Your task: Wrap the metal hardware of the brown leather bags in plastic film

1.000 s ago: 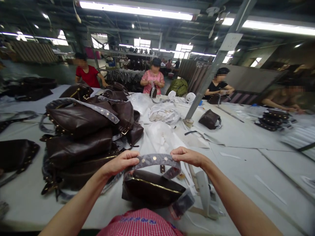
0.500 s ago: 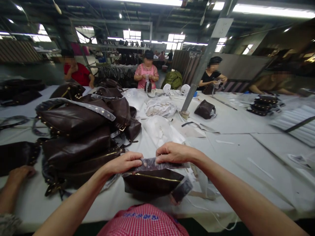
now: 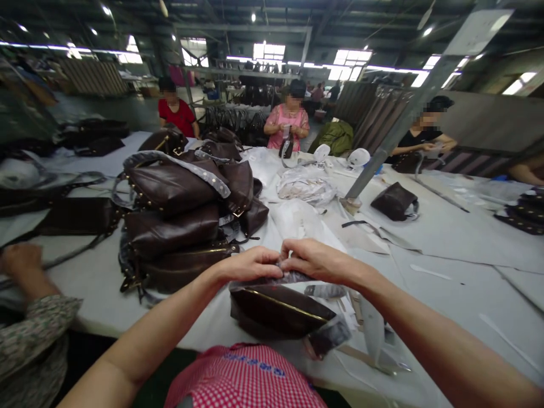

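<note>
A dark brown leather bag (image 3: 276, 314) with a gold zipper lies on the table close to my body. Above its far edge runs its strap (image 3: 295, 277), wrapped in clear plastic. My left hand (image 3: 250, 264) pinches the wrapped strap with thumb and fingers. Right beside it, my right hand (image 3: 314, 260) has its bent fingers closed on the same strap, and the fingertips of both hands nearly meet. At the bag's right end, a plastic-wrapped end piece (image 3: 329, 335) sticks out over the table.
A tall pile of brown bags (image 3: 178, 226) stands to the left. Another person's hand (image 3: 21, 263) is at the far left, by a dark bag (image 3: 79, 216). A metal post (image 3: 391, 136) rises from the table. Plastic wrapping (image 3: 306, 184) and a single bag (image 3: 394, 201) lie farther back.
My hands have come closer together along the strap, the left one moving right. The view has turned left, so the pile and post appear farther right. The neighbour's hand has lifted.
</note>
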### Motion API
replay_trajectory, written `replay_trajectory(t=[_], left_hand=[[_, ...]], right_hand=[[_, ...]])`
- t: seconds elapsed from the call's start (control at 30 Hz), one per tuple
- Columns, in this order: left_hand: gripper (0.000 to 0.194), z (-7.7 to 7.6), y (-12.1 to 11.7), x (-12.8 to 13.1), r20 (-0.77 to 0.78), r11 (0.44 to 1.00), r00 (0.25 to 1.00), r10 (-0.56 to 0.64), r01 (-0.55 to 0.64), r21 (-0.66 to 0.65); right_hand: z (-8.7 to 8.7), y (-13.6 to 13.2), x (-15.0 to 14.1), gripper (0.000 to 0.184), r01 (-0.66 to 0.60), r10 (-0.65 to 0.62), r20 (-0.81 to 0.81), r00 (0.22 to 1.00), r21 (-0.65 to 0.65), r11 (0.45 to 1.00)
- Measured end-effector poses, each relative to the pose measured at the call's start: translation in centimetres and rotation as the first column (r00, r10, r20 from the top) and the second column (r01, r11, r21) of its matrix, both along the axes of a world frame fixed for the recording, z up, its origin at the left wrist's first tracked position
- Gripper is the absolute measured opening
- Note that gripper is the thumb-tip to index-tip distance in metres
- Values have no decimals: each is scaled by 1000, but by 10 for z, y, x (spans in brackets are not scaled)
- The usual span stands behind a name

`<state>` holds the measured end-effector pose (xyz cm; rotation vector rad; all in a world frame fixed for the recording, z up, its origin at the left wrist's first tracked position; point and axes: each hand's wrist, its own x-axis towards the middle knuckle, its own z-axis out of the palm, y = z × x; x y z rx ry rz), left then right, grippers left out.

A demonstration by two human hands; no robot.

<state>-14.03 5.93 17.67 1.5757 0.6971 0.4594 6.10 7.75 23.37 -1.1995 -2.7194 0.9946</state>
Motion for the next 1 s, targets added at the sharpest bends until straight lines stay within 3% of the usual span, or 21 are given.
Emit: replay_trajectory(t=[0.13,0.33,0.5,0.57,0.63,0.73,0.83,0.93,1.0], left_hand=[[29,-33,-2,-26,-54,993,998,22,-28,-117],[27,-88,-14,-69,-39,980,986,160,-164,-110],[27,-109,-17,-93,-44,983,988,150,-153,-96],[26,-105,-15,-97,-56,990,990,132,-134,-46],[27,-88,-11,-92,-66,991,989,134,-132,24],[36,-48,-5,-64,8,993,993,120,-120,11],[27,-11,-1,-29,124,995,989,80,-70,-77],[24,4,-1,-18,131,989,987,95,-78,-128],[25,2,-2,-29,116,986,987,109,-93,-137]], right_hand=[[-2,5,0,12,29,-29,2,1000,-43,999],[-16,12,-2,11,-1,2,20,1000,-72,997],[-11,17,-2,13,-11,15,50,999,-77,997],[-6,19,-3,12,-25,29,61,998,-63,998],[1,21,-8,11,-32,34,74,997,-29,999],[13,22,-23,12,-43,42,76,996,16,999],[22,21,-38,14,-51,50,35,998,35,998],[18,23,-36,23,-15,1,-91,996,-148,989],[9,26,-22,33,-31,-42,-175,984,-390,920]])
